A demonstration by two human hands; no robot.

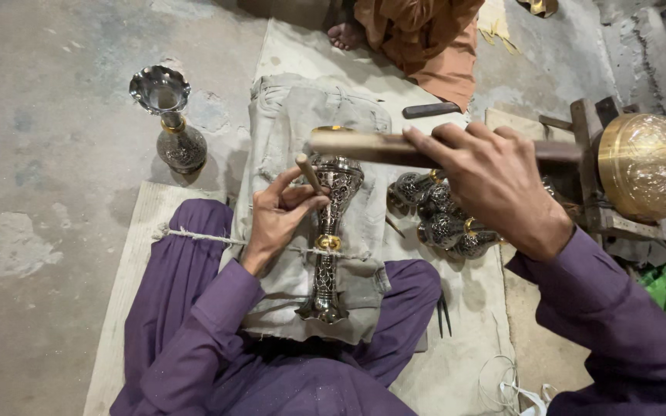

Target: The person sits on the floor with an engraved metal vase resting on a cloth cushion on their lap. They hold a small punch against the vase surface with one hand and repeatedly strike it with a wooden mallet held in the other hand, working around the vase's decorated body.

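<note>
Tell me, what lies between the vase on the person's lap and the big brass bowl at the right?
In the head view, a heap of small engraved metal vases lies on the cloth between the lap vase and the brass bowl.

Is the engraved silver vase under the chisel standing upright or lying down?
Lying down. The engraved silver vase rests lengthwise on grey cloth across the lap, base toward the person, tied by a cord.

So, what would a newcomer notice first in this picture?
First, the engraved metal vase lying on grey cloth across the person's lap, with the left hand setting a punch against it. Above it, the right hand holds a wooden mallet. A finished vase stands upright on the floor at the left.
</note>
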